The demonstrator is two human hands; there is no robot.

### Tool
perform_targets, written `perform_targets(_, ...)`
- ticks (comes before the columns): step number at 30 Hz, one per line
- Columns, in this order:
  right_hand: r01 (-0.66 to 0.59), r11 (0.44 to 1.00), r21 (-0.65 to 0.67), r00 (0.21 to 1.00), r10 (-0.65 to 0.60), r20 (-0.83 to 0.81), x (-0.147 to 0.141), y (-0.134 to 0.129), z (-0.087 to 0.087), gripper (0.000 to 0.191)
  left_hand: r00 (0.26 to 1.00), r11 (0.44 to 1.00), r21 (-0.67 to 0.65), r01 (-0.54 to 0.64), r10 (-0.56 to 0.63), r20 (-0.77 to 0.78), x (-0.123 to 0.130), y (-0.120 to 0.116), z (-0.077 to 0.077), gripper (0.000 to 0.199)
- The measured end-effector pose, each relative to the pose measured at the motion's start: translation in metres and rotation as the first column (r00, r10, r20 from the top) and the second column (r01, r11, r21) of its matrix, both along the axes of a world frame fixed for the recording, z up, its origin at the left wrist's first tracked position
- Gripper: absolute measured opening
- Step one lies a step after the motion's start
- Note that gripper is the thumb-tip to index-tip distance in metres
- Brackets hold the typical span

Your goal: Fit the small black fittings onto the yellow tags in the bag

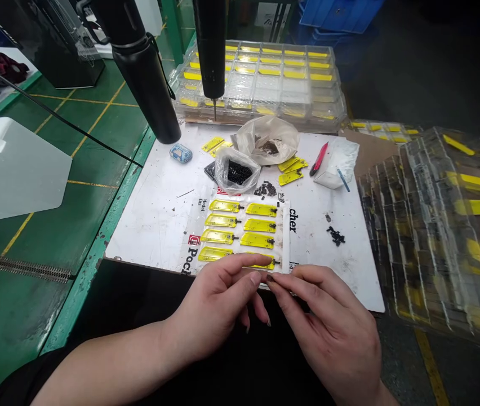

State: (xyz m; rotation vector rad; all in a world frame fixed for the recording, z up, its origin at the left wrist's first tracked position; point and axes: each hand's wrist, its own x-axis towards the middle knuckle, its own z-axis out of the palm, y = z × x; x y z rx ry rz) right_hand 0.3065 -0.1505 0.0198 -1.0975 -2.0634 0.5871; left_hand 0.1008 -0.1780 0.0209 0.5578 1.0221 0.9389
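Note:
Just past the near edge of the white board (151, 220), my two hands meet at the fingertips. My right hand (328, 318) pinches a tiny dark part (270, 277) between thumb and forefinger. My left hand (223, 299) has its thumb bent in against a finger, the forefinger stretched over the lowest yellow piece and the other fingers hanging loose; what it pinches, if anything, is hidden. Beyond them, yellow blade-shaped pieces (259, 225) lie in two columns on a printed plastic bag (284, 237), small dark fittings at their right ends.
Farther back are a bag of black bits (240, 172), a larger bag (274, 141), loose dark parts (336, 235) and a red cutter (319, 159). An electric screwdriver (212, 51) hangs near a black bottle (147, 84). Clear trays (426, 237) are stacked at right.

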Motion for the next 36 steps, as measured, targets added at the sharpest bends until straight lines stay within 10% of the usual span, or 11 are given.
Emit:
perform_targets(9, -0.052, 0.998, -0.025, 0.998, 0.053, 0.025, 0.012, 0.001, -0.01, 0.026, 0.955, 0.983, 0.138, 0.122, -0.079, -0.286, -0.008, -0.006, 0.0, 0.044)
perform_targets(13, 0.076, 0.997, 0.006, 0.994, -0.076, 0.073, 0.031, 0.008, -0.014, 0.02, 0.638, 0.802, 0.531, 0.272, 0.262, -0.724, -0.029, -0.005, -0.004, 0.034)
perform_targets(16, 0.163, 0.987, -0.005, 0.977, -0.16, 0.139, 0.045, 0.018, -0.02, 0.01, 0.412, 0.629, 0.642, 0.437, 0.495, -0.765, -0.049, 0.001, -0.008, 0.034)
perform_targets(21, 0.107, 0.991, -0.08, 0.973, -0.088, 0.212, 0.054, 0.031, -0.035, 0.007, 0.244, 0.595, 0.552, 0.584, 0.519, -0.819, -0.063, 0.022, -0.011, 0.033)
perform_targets(30, -0.044, 0.988, -0.15, 0.962, 0.082, 0.26, 0.032, 0.039, -0.043, 0.012, 0.173, 0.426, 0.35, 0.834, 0.401, -0.9, -0.028, 0.04, -0.024, 0.017)
perform_targets(36, -0.057, 0.98, -0.19, 0.94, 0.117, 0.321, 0.023, 0.044, -0.042, 0.015, 0.154, 0.416, 0.291, 0.862, 0.332, -0.931, -0.024, 0.048, -0.032, 0.014)
